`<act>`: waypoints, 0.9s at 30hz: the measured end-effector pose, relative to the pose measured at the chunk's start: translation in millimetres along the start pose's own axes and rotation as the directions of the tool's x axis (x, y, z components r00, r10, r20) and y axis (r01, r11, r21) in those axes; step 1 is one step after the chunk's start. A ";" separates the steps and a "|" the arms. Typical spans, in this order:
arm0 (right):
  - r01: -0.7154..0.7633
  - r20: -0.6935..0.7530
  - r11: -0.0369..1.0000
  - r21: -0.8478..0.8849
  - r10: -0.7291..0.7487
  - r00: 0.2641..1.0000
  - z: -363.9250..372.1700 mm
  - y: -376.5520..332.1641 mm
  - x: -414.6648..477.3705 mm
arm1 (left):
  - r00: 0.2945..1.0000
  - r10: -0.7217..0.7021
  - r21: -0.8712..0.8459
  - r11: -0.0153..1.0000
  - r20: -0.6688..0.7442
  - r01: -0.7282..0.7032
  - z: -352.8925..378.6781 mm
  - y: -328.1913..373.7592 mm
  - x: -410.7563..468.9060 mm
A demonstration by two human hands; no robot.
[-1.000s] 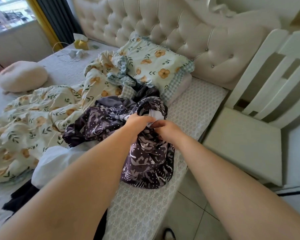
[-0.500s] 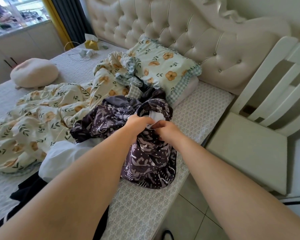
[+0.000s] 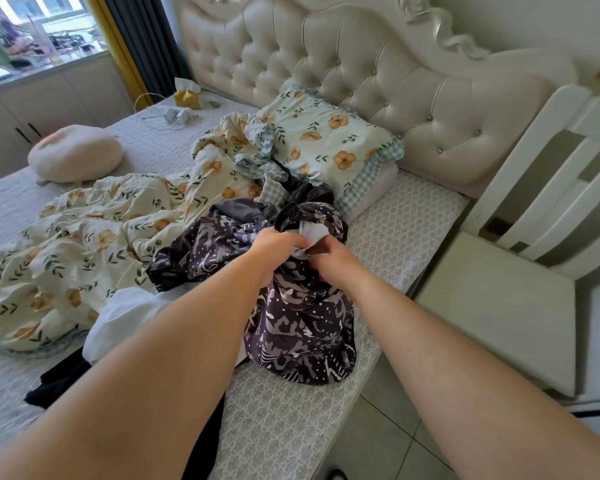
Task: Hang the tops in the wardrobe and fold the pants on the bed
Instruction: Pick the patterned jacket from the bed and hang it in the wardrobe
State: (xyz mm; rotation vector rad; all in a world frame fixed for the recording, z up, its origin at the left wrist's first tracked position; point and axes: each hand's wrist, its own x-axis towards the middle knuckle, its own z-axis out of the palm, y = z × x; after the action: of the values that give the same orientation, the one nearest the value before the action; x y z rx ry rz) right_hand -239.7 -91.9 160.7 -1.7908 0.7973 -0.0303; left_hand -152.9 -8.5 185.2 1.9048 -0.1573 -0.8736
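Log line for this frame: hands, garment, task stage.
left hand: grips dark patterned garment | right hand: grips same garment | garment: bunched, on bed near edge | stage: not yet hung or folded

Shows as two bare arms and nothing more of the body. Fills the lower edge as left forearm (image 3: 174,358) and right forearm (image 3: 447,341), both uncovered all the way to the wrists. Swells broad close to the wide-angle lens, tapers toward the wrists. Ends in a bare left hand (image 3: 276,251) and a bare right hand (image 3: 333,263), with rounded knuckles. Reveals the left fingers (image 3: 299,242) only in part. Leaves upper arms, shoulders and any sleeves outside the view.
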 end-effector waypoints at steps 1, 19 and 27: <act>-0.003 -0.003 1.000 0.008 0.003 1.000 0.1 0.8 0.6 | 1.000 -0.003 0.009 1.000 -0.002 0.003 -0.1 0.3 -0.6; 0.046 -0.305 0.988 0.149 0.002 0.952 -21.2 10.2 2.5 | 0.993 0.027 -0.223 0.975 0.119 0.000 1.1 24.1 -20.1; -0.010 -0.170 0.993 -0.117 -0.010 0.985 -29.0 11.7 -7.8 | 0.975 0.077 -0.255 0.967 0.207 -0.022 -1.3 39.9 -30.3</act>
State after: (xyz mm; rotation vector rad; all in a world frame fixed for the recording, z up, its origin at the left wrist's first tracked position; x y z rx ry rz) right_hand -263.1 -113.8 164.5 -1.9183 0.9370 -0.1407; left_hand -164.0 -13.5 233.8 1.5625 -0.2134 -1.0151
